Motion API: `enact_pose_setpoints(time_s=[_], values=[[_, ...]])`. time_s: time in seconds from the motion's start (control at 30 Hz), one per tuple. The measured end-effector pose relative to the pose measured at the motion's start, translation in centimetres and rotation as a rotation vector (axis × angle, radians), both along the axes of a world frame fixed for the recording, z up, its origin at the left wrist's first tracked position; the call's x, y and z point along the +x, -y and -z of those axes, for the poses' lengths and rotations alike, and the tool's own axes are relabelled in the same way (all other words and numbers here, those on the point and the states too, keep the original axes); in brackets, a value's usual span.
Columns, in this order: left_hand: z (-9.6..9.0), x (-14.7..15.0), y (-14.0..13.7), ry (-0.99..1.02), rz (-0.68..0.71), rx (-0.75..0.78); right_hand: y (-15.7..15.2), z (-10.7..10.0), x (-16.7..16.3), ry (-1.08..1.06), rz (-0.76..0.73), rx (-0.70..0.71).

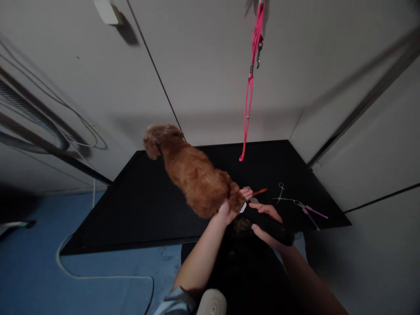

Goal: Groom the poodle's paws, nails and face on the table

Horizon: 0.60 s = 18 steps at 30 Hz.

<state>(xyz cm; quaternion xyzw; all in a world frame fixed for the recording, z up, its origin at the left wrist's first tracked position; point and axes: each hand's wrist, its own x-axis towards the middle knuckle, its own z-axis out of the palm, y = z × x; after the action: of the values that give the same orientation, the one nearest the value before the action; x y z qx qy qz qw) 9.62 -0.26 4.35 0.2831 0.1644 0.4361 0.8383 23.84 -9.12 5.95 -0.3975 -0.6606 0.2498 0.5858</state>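
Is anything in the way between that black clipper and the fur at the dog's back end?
Nothing visible. The right hand holds the black clipper, its pale head right up at the back-end fur of the dog. The left hand is against that fur too, but not in between.

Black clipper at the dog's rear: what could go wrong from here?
If the dog jerks, the clipper in the right hand might nick it or the left hand at its rear. The pink lead hangs apart from the dog, so likely won't check a sudden step. Open scissors on the table might get knocked.
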Motion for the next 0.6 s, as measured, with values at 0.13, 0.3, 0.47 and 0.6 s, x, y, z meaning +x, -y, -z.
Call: enact_pose_setpoints(time_s=[0.13,0.3,0.47,0.6], values=[[0.3,0.2,0.0,-0.01,-0.067,-0.022,-0.2,0.9,0.4,0.091,-0.008,-0.014],[0.3,0.3,-0.1,-0.021,-0.066,-0.032,0.5,0.9,0.2,-0.003,0.084,-0.03],[0.1,1.0,0.2,-0.033,-0.151,-0.072,1.2,1.3,-1.6,-0.122,0.183,-0.078],[-0.1,1.6,0.4,-0.011,-0.197,-0.082,1.5,3.7,-3.4,-0.282,0.294,0.025]])
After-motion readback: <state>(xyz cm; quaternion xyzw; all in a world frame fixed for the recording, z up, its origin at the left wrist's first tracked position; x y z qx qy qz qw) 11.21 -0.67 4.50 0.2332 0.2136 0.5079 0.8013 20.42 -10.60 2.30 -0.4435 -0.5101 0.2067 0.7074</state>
